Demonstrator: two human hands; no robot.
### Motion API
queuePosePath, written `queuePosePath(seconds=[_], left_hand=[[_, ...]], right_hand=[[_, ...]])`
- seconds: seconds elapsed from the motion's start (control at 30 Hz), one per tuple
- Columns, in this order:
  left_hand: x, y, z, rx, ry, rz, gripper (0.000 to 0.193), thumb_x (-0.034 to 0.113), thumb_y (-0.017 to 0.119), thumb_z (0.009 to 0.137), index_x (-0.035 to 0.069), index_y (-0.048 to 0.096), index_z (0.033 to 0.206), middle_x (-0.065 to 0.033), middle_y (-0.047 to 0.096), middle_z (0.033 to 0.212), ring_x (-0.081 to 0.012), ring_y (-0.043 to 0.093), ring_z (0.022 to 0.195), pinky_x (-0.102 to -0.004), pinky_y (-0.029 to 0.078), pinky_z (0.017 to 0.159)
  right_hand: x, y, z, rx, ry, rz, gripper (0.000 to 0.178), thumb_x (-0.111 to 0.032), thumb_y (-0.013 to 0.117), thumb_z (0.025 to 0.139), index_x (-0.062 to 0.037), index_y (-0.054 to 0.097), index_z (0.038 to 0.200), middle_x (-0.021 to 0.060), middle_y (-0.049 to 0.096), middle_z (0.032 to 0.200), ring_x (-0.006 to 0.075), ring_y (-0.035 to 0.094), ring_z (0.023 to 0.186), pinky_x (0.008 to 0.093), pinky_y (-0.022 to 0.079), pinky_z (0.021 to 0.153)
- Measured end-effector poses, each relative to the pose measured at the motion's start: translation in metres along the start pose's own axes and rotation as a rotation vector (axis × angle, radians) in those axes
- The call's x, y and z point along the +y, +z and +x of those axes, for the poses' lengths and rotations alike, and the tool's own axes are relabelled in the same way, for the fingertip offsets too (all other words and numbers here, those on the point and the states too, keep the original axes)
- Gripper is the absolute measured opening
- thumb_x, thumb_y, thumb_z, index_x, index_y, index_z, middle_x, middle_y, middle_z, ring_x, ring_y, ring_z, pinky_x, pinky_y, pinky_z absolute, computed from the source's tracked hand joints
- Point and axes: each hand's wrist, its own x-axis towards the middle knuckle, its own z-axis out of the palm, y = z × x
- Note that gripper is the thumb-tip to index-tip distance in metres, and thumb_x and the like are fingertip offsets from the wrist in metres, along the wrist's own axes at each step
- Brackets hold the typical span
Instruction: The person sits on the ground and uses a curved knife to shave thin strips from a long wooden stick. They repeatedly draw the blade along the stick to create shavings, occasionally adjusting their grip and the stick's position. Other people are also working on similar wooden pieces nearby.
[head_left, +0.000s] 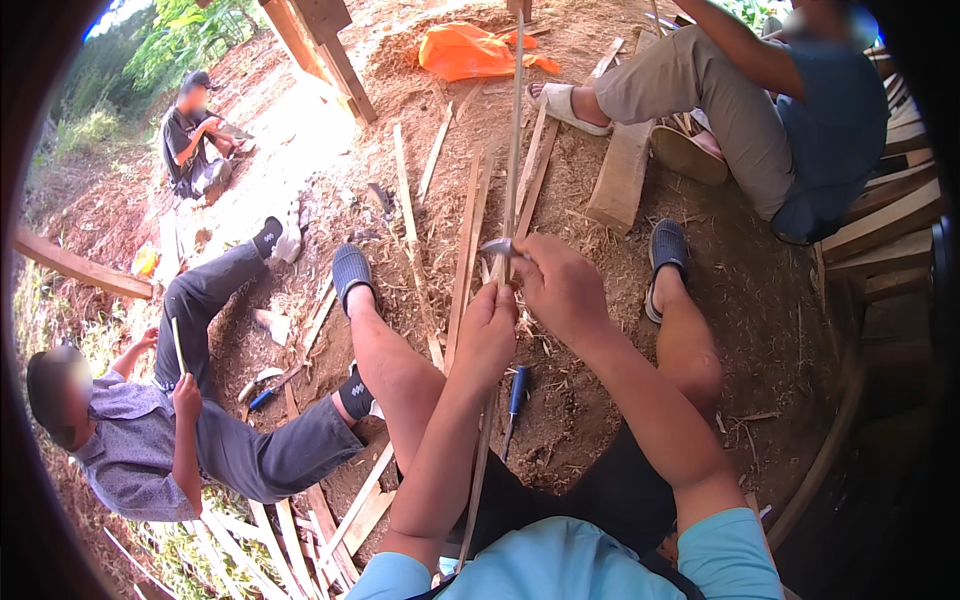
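Observation:
A long, thin wooden strip (516,130) runs from near my lap up past both hands toward the far edge of the view. My left hand (484,335) is closed around it at mid-length. Just above and to the right, my right hand (562,292) is closed on a small tool with a curved metal blade (494,246). The blade lies across the strip, and the fingers hide the tool's handle. Below my hands, a blue-handled tool (517,392) with a narrow metal shaft rests on the soil between my legs.
Wooden strips (468,255) and shavings litter the ground ahead. A thick wood block (622,178) lies near a seated person (830,120) at right. Another person (140,440) sits at left holding a strip, one more farther back. An orange sheet (465,52) lies at the far side.

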Motion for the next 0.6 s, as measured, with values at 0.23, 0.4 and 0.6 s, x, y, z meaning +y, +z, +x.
queuePosePath(seconds=[0.23,0.4,0.6], left_hand=[[0.008,-0.005,-0.004,-0.021,-0.103,-0.12,0.027,0.024,0.039,0.1,0.004,0.053,0.11,0.0048,0.043,0.067,-0.004,0.037,0.053,-0.0208,0.03,0.046],[0.007,-0.009,-0.009,-0.035,-0.077,-0.124,0.024,0.026,0.039,0.1,0.007,0.053,0.101,0.0049,0.042,0.063,-0.0043,0.036,0.045,-0.0207,0.027,0.038],[-0.004,-0.013,0.001,0.08,0.052,0.022,0.026,0.028,0.04,0.099,0.007,0.054,0.09,0.0037,0.047,0.067,-0.0044,0.039,0.047,-0.0206,0.029,0.04]], right_hand=[[0.015,-0.001,0.014,-0.023,-0.068,-0.05,0.015,-0.019,0.055,0.089,-0.009,0.06,0.099,0.0123,0.063,0.088,0.0333,0.063,0.081,0.0443,0.05,0.069],[0.01,-0.007,0.01,-0.144,-0.111,0.029,0.016,-0.019,0.054,0.089,-0.0068,0.06,0.099,0.0133,0.063,0.089,0.0338,0.062,0.083,0.0442,0.05,0.071],[-0.006,-0.004,-0.016,-0.197,-0.141,0.066,0.016,-0.018,0.055,0.088,-0.0077,0.058,0.1,0.0129,0.061,0.092,0.0341,0.062,0.084,0.0436,0.05,0.071]])
